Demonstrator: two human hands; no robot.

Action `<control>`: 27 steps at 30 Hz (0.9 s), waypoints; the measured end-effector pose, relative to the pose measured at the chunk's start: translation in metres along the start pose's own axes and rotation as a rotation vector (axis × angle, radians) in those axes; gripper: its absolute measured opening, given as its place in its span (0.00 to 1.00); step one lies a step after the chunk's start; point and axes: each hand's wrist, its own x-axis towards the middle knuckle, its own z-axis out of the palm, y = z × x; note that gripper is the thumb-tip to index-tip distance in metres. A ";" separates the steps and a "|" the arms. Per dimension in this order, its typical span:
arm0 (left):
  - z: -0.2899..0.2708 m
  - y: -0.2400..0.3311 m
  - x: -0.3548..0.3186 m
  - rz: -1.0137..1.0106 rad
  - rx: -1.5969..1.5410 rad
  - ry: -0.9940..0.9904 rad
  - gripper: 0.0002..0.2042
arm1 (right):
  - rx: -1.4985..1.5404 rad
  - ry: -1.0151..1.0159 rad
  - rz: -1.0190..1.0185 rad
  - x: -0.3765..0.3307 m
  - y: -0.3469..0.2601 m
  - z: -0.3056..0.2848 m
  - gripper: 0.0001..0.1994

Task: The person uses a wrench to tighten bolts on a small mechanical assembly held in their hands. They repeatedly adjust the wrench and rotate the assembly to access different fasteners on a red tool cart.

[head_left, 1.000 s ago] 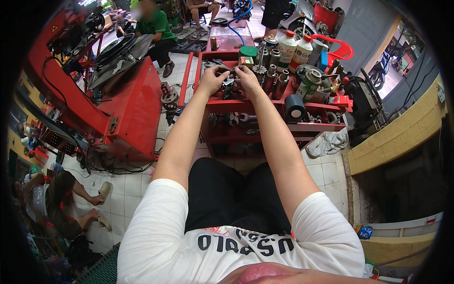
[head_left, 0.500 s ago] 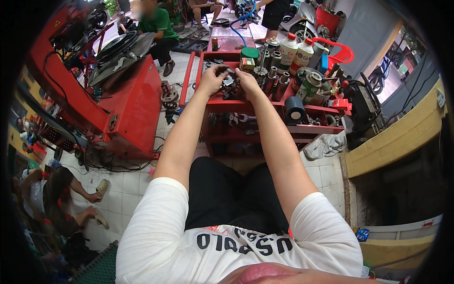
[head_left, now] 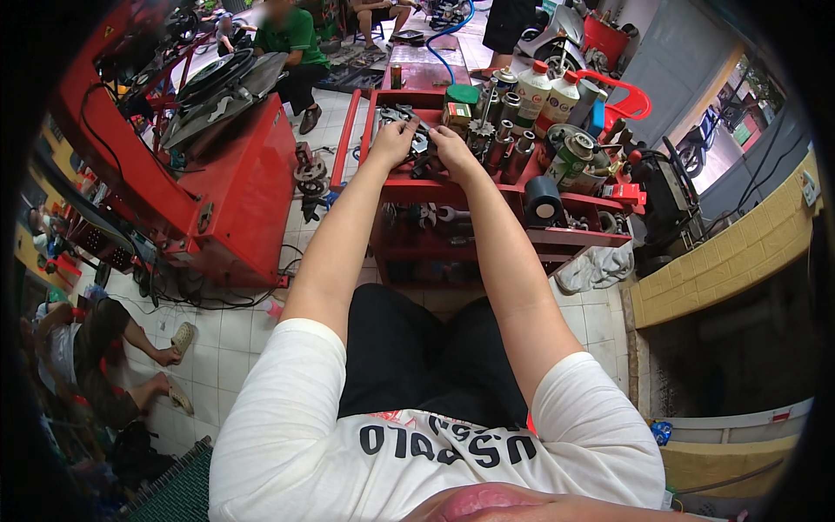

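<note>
Both arms reach forward over the top tray of a red tool cart [head_left: 487,197]. My left hand [head_left: 394,143] is over the tray's left half, its fingers drawn together among grey metal tools [head_left: 402,114]; whatever they grip is too small to make out. A short way to its right, my right hand [head_left: 453,154] has bent fingers beside dark metal pieces [head_left: 425,163], and its grip is hidden too. Next to it stand a toothed metal piece [head_left: 480,129], dark metal cylinders [head_left: 518,155] and a green-lidded container [head_left: 461,96].
White bottles with red caps [head_left: 532,91] and a green-and-white can [head_left: 571,157] crowd the cart's right side. A black cylinder [head_left: 544,202] lies by the front edge. At left stands a red machine [head_left: 252,191]. Several people are nearby, one in a green shirt [head_left: 294,36].
My left hand's fingers have drawn in from a spread curl and sit slightly lower. My right hand stays nearly in place. The view has shifted a little.
</note>
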 end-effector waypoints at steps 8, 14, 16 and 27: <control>0.004 -0.006 0.000 0.068 -0.368 -0.103 0.18 | 0.053 -0.011 0.038 -0.008 -0.009 0.004 0.11; 0.002 -0.001 0.005 -0.067 -0.205 -0.144 0.14 | 0.052 -0.048 0.010 -0.009 -0.007 0.000 0.09; 0.006 -0.006 0.000 0.073 -0.436 -0.073 0.13 | 0.088 -0.057 0.011 -0.010 -0.010 0.006 0.09; 0.004 -0.010 0.004 -0.043 -0.504 -0.144 0.09 | 0.114 -0.135 0.004 -0.012 -0.013 0.003 0.09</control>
